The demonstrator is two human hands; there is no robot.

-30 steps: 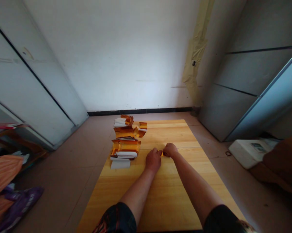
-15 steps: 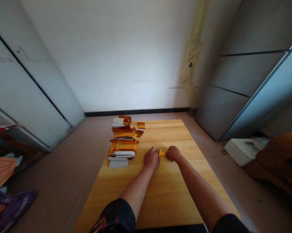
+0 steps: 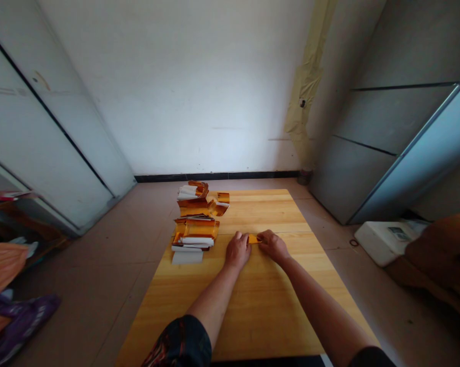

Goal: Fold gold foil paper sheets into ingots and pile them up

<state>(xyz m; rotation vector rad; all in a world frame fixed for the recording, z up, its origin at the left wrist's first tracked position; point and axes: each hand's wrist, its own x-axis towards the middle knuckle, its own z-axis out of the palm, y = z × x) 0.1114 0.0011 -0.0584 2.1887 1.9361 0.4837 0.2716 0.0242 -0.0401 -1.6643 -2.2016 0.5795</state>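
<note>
Left hand [image 3: 238, 250] and right hand [image 3: 274, 245], fingers seemingly pinched on opposite ends of one small amber film piece [image 3: 254, 239], at three o'clock from the left, nine from the right, equally near both, visible length running nine to three. Farther out on one wooden table [image 3: 271, 306], two amber-and-white piles, nearer pile [image 3: 197, 229] at nine o'clock, farther pile [image 3: 193, 191] at ten, sheets too overlapped to count.

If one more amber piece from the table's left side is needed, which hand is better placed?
Probably the left hand: it lies nearer those amber pieces; the right hand is farther, to its right.
</note>
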